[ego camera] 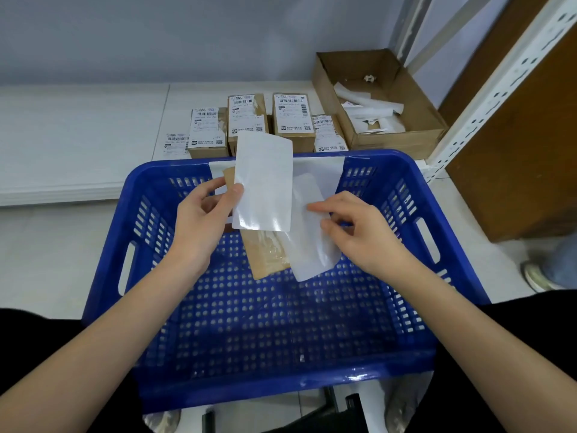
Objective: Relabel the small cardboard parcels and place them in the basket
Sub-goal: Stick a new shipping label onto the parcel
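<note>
Head view: at frame centre, above the blue basket (390, 182), the left hand (199, 220) grips a small cardboard parcel (265, 254) and pinches a glossy white sheet (263, 182) against it with the thumb; the right hand (359, 232) pinches a second white sheet (312, 245), seemingly a label peeling from its backing; the paper looks thin, limp and prone to curl or stick to itself, best held by an edge or corner; the parcel looks light and stiff; more labelled parcels (293, 120) stand beyond the basket's far rim, upper centre.
</note>
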Demonstrator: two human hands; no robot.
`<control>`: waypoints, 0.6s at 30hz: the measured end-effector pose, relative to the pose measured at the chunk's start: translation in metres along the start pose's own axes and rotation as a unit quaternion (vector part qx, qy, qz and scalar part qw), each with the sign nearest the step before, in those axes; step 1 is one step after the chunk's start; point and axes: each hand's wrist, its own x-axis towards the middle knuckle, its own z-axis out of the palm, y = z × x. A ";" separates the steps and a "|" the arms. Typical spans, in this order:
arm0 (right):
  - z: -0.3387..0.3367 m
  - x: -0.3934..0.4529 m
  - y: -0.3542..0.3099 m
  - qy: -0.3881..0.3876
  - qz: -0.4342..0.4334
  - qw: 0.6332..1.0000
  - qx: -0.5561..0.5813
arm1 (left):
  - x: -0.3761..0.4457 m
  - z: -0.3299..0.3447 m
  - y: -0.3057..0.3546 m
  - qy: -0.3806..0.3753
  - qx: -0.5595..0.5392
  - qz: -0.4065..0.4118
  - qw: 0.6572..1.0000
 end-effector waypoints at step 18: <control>-0.029 0.011 0.007 0.089 0.067 0.992 -0.058 | 0.017 0.007 0.004 -0.047 0.065 0.036 0.996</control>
